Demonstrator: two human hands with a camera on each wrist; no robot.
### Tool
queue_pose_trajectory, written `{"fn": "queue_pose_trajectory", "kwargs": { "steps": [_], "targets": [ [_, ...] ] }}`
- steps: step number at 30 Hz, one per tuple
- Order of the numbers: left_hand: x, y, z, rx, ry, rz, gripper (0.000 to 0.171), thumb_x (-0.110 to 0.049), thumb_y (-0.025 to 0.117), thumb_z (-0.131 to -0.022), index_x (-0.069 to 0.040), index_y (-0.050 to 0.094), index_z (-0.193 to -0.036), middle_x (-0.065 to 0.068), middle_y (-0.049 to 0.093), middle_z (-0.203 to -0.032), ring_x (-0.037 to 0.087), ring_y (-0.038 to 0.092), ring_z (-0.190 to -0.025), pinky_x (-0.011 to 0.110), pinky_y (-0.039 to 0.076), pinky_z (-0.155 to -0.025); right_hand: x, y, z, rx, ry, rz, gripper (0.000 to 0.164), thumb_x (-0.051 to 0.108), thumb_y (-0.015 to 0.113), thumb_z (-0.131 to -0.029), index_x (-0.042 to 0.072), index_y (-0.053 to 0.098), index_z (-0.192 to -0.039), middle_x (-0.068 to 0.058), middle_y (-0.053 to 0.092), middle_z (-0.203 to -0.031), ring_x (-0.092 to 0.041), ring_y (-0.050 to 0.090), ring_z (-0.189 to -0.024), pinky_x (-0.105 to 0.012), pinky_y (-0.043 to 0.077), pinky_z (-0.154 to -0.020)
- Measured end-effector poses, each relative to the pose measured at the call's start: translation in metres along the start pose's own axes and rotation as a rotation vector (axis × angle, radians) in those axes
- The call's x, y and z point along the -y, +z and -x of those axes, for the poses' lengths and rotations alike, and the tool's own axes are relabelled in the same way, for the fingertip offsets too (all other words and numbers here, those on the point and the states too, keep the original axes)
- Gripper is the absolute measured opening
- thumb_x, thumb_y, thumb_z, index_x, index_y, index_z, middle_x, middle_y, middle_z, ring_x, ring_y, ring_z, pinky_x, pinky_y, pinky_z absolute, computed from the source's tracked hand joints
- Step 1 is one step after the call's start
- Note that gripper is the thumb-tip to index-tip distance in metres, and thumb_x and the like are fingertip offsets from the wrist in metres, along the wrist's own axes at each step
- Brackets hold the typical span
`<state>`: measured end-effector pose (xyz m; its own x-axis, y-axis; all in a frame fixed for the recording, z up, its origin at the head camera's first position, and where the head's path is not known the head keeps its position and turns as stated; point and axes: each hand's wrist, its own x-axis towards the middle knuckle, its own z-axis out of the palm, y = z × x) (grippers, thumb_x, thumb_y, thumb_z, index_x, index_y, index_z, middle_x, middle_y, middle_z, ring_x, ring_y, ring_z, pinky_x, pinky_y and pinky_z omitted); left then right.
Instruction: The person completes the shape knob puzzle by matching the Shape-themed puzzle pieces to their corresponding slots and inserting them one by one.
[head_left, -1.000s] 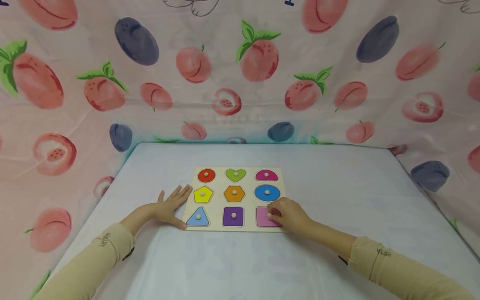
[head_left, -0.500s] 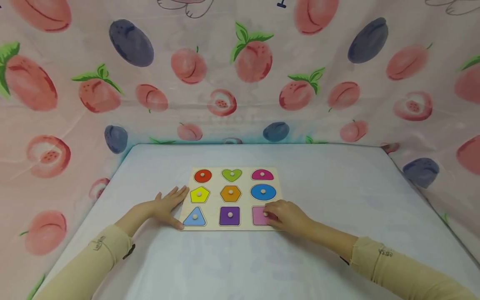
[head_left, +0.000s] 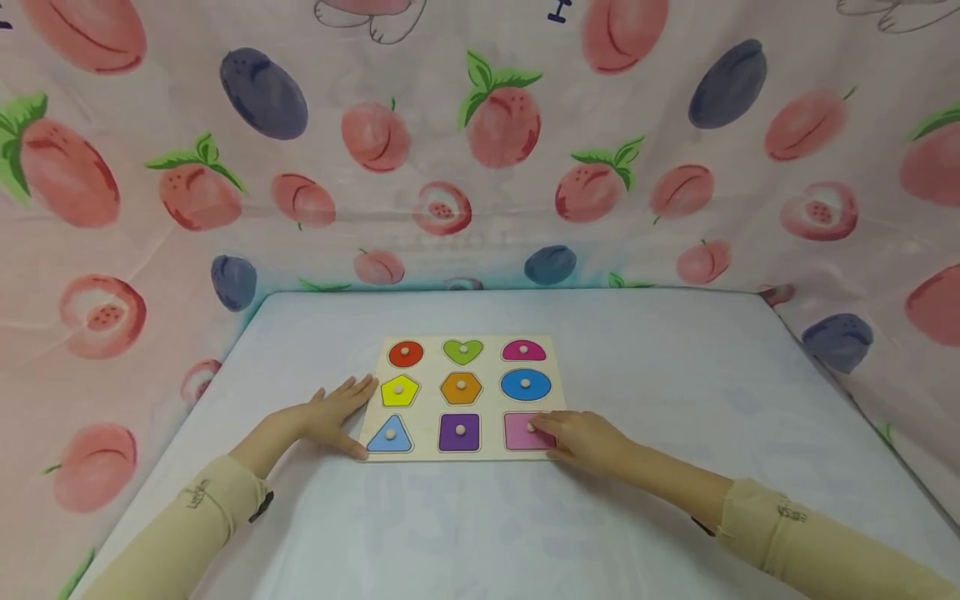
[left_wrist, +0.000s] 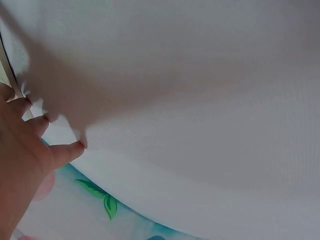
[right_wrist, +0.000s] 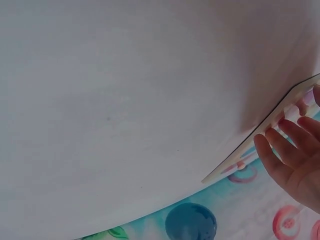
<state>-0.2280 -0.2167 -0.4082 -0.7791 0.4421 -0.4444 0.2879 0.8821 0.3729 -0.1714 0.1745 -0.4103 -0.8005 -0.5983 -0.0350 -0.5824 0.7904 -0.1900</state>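
Observation:
A wooden peg puzzle board (head_left: 431, 422) lies flat on the table, with colored shapes in rows, each bearing a small round knob. My left hand (head_left: 330, 418) rests at the board's left edge, fingers spread and fairly straight; in the left wrist view the same left hand (left_wrist: 25, 155) reaches the edge from the side. At the lower right corner is the pink rectangle piece (head_left: 517, 432). My right hand (head_left: 592, 442) touches it by its knob with fingers extended, partly covering its right side. In the right wrist view, that right hand (right_wrist: 295, 155) has loosely straight fingers over the board's edge.
Around the board spreads a white-covered table (head_left: 450, 533). A fruit-print cloth (head_left: 645, 250) hangs behind it and along both sides. Other pieces in the board include a purple square (head_left: 459, 442), a blue oval (head_left: 510, 385) and an orange hexagon (head_left: 452, 393).
My right hand's fingers, earlier curled at the pink rectangle's knob, have straightened and lie flatter over its right side. My left hand stays at the board's edge. The head view has shifted slightly.

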Motion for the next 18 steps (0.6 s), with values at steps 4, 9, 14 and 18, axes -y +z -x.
{"fn": "queue_pose_trajectory", "kwargs": {
  "steps": [4, 9, 14, 18],
  "targets": [
    [0.003, -0.001, 0.000, -0.006, 0.007, 0.004, 0.114, -0.048, 0.078, -0.069, -0.003, 0.013, -0.151, 0.019, 0.008, -0.158, 0.044, 0.001, -0.144, 0.071, 0.001, -0.108, -0.004, -0.002, 0.002, -0.007, -0.006, -0.014, 0.044, 0.019, 0.076, -0.079, 0.005, 0.065, -0.118, -0.008, 0.071, -0.108, -0.021, 0.067, -0.097, -0.033, 0.057, -0.082],
    [0.010, -0.001, 0.000, -0.045, 0.049, -0.011, 0.103, -0.046, 0.074, -0.075, -0.001, 0.019, -0.149, 0.023, 0.016, -0.156, 0.047, 0.009, -0.142, 0.072, 0.008, -0.107, -0.013, -0.003, 0.006, -0.081, -0.052, -0.011, 0.024, 0.012, 0.073, -0.080, 0.002, 0.069, -0.102, -0.006, 0.072, -0.095, -0.020, 0.067, -0.087, -0.035, 0.057, -0.079],
    [0.016, 0.001, -0.002, -0.114, 0.085, -0.027, 0.092, -0.043, 0.072, -0.079, 0.000, 0.028, -0.146, 0.024, 0.028, -0.151, 0.045, 0.024, -0.139, 0.063, 0.021, -0.111, -0.029, -0.009, 0.015, -0.158, -0.018, 0.019, 0.023, 0.013, 0.070, -0.083, 0.001, 0.069, -0.103, -0.011, 0.071, -0.105, -0.028, 0.066, -0.102, -0.043, 0.054, -0.086],
    [0.018, -0.001, -0.001, -0.233, 0.076, -0.022, 0.084, -0.038, 0.072, -0.081, 0.000, 0.032, -0.145, 0.024, 0.038, -0.146, 0.043, 0.033, -0.136, 0.057, 0.029, -0.110, -0.049, -0.022, 0.020, -0.244, 0.086, -0.009, 0.029, 0.015, 0.069, -0.085, 0.001, 0.066, -0.110, -0.015, 0.068, -0.112, -0.033, 0.063, -0.106, -0.048, 0.052, -0.090]
  ]
}}
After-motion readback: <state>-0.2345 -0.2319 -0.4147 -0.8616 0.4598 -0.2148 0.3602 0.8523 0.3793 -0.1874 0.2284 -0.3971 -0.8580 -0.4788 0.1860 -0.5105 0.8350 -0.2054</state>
